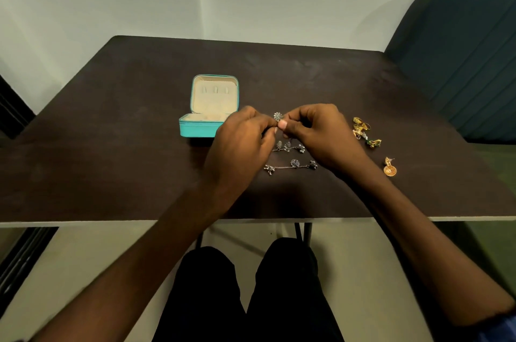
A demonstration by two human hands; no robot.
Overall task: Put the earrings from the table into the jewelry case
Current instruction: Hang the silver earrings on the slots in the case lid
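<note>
From the head camera, both hands meet above the middle of the dark brown tabletop [111, 124]. The left hand [240, 140] and the right hand [321, 132] have their fingers curled inward, and together they pinch a small silver flower-shaped earring [277, 116] that pokes up between the fingertips; each grip is closed on that one piece, the right thumb pressed against it from the front.

Just left of the hands sits the teal jewelry case [195, 129], its lid standing open and showing a cream lining; the left hand covers the case's near right corner. Whether anything lies inside the lower tray cannot be told.

On the tabletop under the hands lie two more silver pieces: a short silver earring cluster [289, 146] nearer the fingers and a longer silver chain earring [291, 165] closer to the person. To the right of the right hand, a group of gold earrings [361, 126] lies with a green-and-gold earring [374, 143] just beside it, and a round gold earring [390, 168] rests apart, nearer the table edge.

A dark green chair [460, 62] stands at the far right.
</note>
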